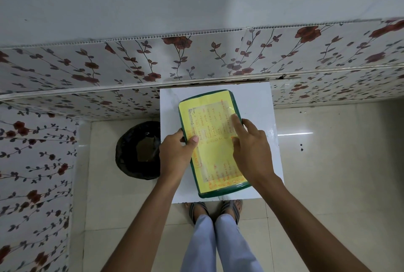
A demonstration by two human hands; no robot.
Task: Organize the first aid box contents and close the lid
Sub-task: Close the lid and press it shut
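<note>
A green first aid box lies on a small white table with its lid down. A yellow sheet with orange handwriting covers the lid. My left hand grips the box's left edge, thumb on top of the lid. My right hand rests on the lid's right side, its index finger stretched flat across the yellow sheet. The contents of the box are hidden under the lid.
A round bin lined with a black bag stands on the tiled floor just left of the table. A floral-papered wall runs behind the table. My feet in sandals are at the table's front edge.
</note>
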